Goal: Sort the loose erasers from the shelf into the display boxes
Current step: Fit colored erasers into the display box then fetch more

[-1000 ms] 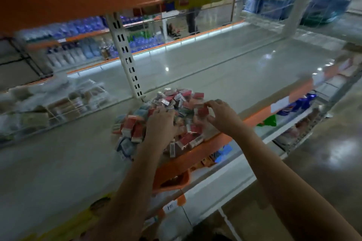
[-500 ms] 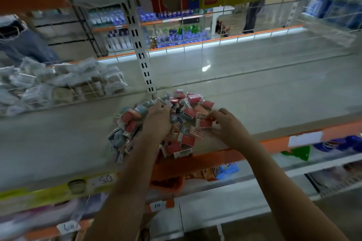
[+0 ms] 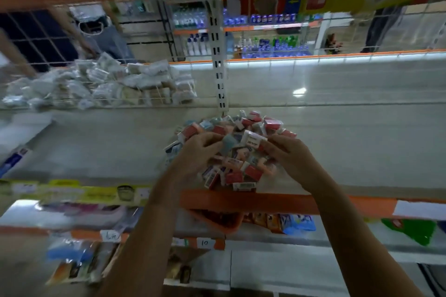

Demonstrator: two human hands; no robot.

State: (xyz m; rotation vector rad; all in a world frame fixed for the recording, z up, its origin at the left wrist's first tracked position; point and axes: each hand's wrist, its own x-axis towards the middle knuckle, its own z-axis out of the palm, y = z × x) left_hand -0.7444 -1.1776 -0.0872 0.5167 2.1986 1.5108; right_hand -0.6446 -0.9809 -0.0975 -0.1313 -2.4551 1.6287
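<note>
While left hand (image 3: 198,152) curls into blocky wrapped erasers (image 3: 231,149) — right hand (image 3: 289,154) pinches one.

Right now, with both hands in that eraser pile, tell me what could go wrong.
1. The eraser pile reaches the shelf's orange front edge; raking it with the left hand could push packs over.
2. The right hand pinches a white eraser only at its end, so it may slip.
3. No display box is clearly visible, so sorted packs might fall back in.
</note>
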